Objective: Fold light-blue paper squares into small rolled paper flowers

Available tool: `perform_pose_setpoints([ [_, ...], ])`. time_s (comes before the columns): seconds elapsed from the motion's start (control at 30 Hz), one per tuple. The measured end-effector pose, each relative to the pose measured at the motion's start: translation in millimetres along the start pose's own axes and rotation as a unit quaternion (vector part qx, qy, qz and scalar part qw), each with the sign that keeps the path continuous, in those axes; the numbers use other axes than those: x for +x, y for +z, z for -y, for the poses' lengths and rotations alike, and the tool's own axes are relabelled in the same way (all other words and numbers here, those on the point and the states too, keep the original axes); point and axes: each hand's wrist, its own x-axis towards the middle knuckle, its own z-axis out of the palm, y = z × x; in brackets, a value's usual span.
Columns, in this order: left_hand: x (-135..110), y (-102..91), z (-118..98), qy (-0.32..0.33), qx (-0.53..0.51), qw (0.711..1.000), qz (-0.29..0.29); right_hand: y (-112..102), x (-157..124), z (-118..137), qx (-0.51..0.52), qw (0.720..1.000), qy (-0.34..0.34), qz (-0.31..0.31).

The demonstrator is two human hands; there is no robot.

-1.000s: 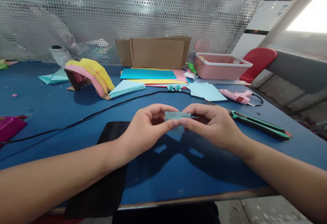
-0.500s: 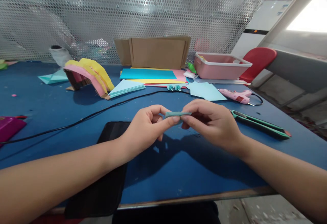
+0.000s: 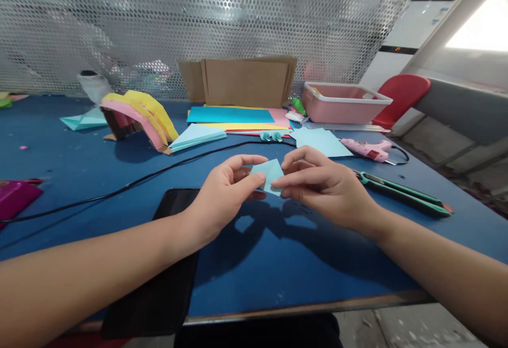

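Above the blue flat-topped table (image 3: 246,295), we pinch the small light-blue folded paper (image 3: 272,170) between the thumb and fingers of our left hand (image 3: 224,192) and, at its right edge, our right hand (image 3: 331,186), so we should press creases evenly, keeping edges aligned.

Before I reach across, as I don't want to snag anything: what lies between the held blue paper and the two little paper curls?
In the head view, the black cable crosses between the held paper and the paper curls.
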Motion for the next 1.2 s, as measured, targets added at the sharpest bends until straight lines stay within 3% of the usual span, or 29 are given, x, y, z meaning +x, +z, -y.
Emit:
perform_pose_setpoints([
  [0.17,-0.9,-0.4,-2.5,0.000,0.010,1.000,-0.004,-0.7,4.1,-0.4,0.137,0.984,0.113,0.022],
  [0.3,-1.8,-1.1,-2.5,0.000,0.016,1.000,0.002,-0.9,7.1,-0.3,0.185,0.967,0.175,0.014],
  [0.7,-2.5,-1.0,-1.5,0.004,0.038,0.999,0.017,-1.3,6.4,3.1,0.192,0.949,0.250,-0.007],
  [0.9,-2.9,-0.8,-0.8,0.011,0.011,0.999,0.037,-0.8,5.6,4.9,0.185,0.947,0.261,-0.010],
  [1.2,-4.1,-1.0,-1.5,0.043,0.083,0.994,0.057,2.6,3.7,6.6,0.165,0.951,0.260,-0.031],
])
